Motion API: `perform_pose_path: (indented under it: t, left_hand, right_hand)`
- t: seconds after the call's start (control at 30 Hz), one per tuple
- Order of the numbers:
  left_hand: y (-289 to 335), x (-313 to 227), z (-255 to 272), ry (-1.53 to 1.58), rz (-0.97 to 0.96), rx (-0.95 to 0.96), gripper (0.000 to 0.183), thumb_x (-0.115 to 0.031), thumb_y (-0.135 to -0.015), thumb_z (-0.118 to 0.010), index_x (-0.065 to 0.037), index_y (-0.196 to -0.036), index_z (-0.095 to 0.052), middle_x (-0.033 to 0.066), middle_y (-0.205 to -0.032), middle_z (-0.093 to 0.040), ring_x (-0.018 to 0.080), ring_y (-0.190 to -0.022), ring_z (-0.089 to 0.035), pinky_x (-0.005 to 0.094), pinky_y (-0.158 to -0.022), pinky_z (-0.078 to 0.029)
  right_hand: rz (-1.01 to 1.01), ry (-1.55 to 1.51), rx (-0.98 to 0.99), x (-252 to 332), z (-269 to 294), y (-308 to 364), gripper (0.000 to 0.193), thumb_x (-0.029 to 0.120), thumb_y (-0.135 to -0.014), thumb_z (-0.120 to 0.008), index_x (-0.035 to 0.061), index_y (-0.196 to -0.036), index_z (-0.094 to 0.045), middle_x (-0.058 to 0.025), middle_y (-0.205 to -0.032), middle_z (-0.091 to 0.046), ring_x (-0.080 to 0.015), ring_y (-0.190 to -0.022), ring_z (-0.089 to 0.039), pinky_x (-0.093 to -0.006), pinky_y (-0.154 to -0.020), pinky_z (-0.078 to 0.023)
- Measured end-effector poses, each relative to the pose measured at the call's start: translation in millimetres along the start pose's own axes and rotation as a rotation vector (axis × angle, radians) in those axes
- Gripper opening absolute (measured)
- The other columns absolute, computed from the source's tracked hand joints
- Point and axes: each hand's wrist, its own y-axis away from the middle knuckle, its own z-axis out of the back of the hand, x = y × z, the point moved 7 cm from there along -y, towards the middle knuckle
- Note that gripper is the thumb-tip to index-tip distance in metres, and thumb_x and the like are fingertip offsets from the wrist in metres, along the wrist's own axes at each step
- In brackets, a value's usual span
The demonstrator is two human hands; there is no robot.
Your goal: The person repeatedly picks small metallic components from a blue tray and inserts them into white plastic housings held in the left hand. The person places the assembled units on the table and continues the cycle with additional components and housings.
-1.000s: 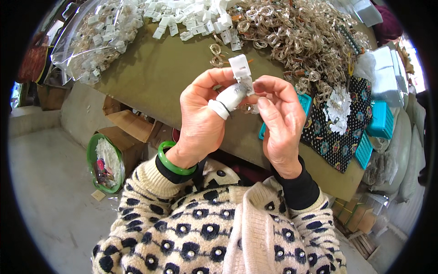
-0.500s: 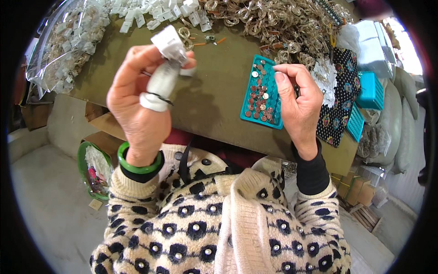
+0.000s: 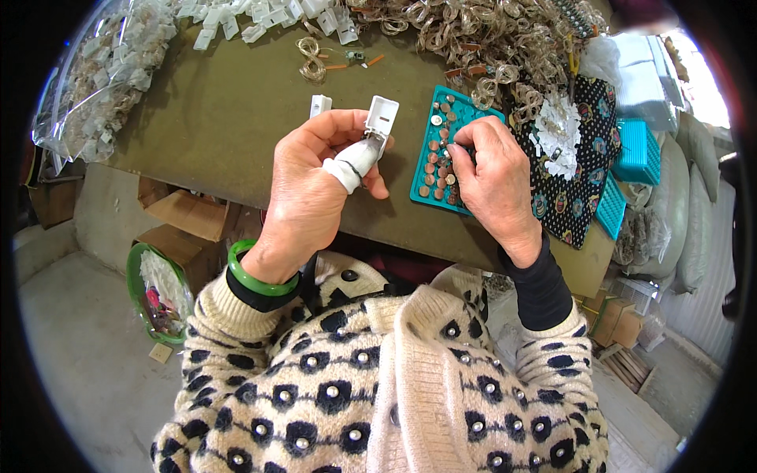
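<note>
My left hand [image 3: 303,177], its thumb wrapped in white cloth tied with a dark band, grips a small white plastic case [image 3: 382,117] with its hollow side up. A green bangle circles that wrist. To the right lies a teal tray [image 3: 418,185] with rows of round pockets, holding several small coin-like discs [image 3: 433,146], mostly coppery, a few silvery. Over the tray's right part, my right hand [image 3: 497,177] has its thumb and fingers pinched together among the discs. What sits between those fingertips is too small to tell. Another white plastic piece [image 3: 320,105] lies just beyond my left hand.
White plastic cases [image 3: 276,14] and coiled clear wires [image 3: 441,27] are heaped at the back. A loose coil [image 3: 312,67] lies nearer. A clear bag [image 3: 110,87] of parts stands left. White scraps [image 3: 558,138] rest on patterned dark cloth [image 3: 579,201]; teal trays [image 3: 635,154] stack right.
My left hand has come right and nearer with the white case, turning its hollow side up. My right hand has shifted left from the tray's edge, its fingertips now down among the discs.
</note>
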Motion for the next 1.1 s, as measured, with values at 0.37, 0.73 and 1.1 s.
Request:
perform_pose_path:
  t: [0.37, 0.73, 1.1]
  left_hand:
    - [-4, 4, -7, 0.119, 0.023, 0.038, 0.016, -0.002, -0.084, -0.065, -0.003, -0.099, -0.060, 0.0122, -0.094, -0.065, 0.0126, -0.065, -0.057, 0.0282, -0.057, -0.054]
    - [-6, 19, -11, 0.121, 0.087, 0.030, 0.025, -0.006, -0.087, -0.068, 0.000, -0.110, -0.064, 0.0179, -0.101, -0.069, 0.0153, -0.070, -0.066, 0.0362, -0.070, -0.061]
    - [-7, 17, -13, 0.140, 0.026, 0.065, 0.023, -0.006, -0.084, -0.070, -0.001, -0.105, -0.062, 0.0153, -0.098, -0.068, 0.0119, -0.066, -0.060, 0.0324, -0.063, -0.056]
  right_hand:
    - [-0.826, -1.447, 0.044, -46, -2, 20, 0.014, 0.012, -0.096, -0.063, -0.0014, -0.100, -0.065, -0.0020, -0.072, -0.057, -0.0081, -0.058, -0.051, -0.0228, -0.051, -0.041]
    - [-0.159, -0.244, -0.051, -18, 25, 11, 0.005, 0.004, -0.093, -0.064, -0.0008, -0.095, -0.065, -0.0042, -0.076, -0.059, -0.0109, -0.062, -0.054, -0.0248, -0.055, -0.043]
    - [0.079, 0.037, 0.059, 5, 6, 18, 0.020, 0.000, -0.073, -0.074, 0.0009, -0.087, -0.061, -0.0088, -0.083, -0.054, -0.0259, -0.074, -0.061, -0.0355, -0.062, -0.052]
